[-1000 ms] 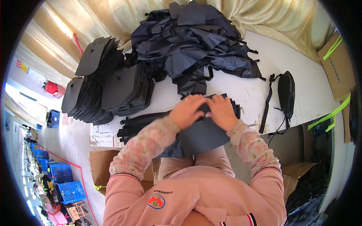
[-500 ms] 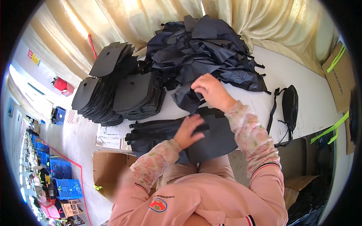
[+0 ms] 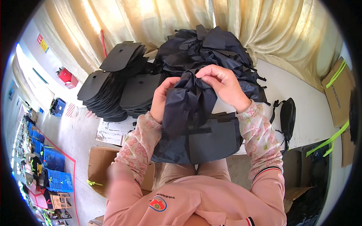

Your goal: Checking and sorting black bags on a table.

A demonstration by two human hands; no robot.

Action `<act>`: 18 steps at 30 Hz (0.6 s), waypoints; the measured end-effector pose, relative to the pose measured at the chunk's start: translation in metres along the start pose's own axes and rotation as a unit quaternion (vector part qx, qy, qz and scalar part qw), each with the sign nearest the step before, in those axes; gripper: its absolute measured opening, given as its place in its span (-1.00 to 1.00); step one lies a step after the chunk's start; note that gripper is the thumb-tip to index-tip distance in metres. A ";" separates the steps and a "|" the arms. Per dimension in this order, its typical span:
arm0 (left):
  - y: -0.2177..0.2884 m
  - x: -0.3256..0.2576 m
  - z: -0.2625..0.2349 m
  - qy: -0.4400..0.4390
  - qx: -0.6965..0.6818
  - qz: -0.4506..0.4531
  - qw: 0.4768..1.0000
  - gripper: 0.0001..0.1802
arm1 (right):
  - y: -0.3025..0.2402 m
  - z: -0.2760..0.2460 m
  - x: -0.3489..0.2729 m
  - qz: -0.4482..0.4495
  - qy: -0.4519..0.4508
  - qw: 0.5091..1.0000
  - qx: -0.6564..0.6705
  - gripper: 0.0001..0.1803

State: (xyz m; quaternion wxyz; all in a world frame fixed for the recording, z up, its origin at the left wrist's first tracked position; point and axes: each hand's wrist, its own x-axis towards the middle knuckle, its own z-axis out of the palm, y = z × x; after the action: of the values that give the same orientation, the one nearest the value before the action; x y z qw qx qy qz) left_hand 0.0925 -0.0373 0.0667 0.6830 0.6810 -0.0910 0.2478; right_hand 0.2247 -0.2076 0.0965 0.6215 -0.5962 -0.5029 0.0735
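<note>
A crumpled black fabric piece (image 3: 188, 107) hangs in front of me between both hands. My right hand (image 3: 225, 84) pinches its upper edge between thumb and fingers. My left hand (image 3: 160, 98) is closed on its left side, with the fingertips partly hidden behind the cloth. Below it, a flat black fabric piece with a stiff-looking panel (image 3: 215, 137) lies at the table's near edge and overhangs my lap. Behind my hands rises a big loose heap of black fabric pieces (image 3: 215, 47).
Stacks of flat black panels (image 3: 98, 90) stand at the left of the white table (image 3: 305, 113). A black pouch with straps (image 3: 287, 119) lies at the right. Cardboard boxes (image 3: 100, 165) sit below the table's left side and on the right. Beige curtains (image 3: 271, 30) hang behind.
The right hand has lifted the fabric piece from the heap's near edge toward me. My left hand has risen off the flat piece and taken hold of the cloth too.
</note>
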 end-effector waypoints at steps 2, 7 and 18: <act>-0.004 0.002 -0.003 0.009 0.047 0.017 0.999 -0.76 | 0.015 -0.009 -0.004 -0.072 0.040 0.983 -0.161 -0.85; -0.004 0.010 -0.007 0.169 0.271 0.181 0.930 -0.81 | -0.033 0.017 -0.025 -0.164 0.181 0.907 -0.344 -0.59; -0.012 0.016 -0.021 0.181 0.403 0.292 0.848 -0.49 | -0.059 0.052 -0.059 -0.080 0.000 0.976 -0.201 -0.66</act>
State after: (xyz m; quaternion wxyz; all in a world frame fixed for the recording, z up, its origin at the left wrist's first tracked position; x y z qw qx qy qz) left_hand 0.1070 -0.0125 0.0623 0.2487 0.7818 -0.0526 0.5694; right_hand 0.1295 -0.2297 0.1014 0.4929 -0.6667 -0.5535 -0.0792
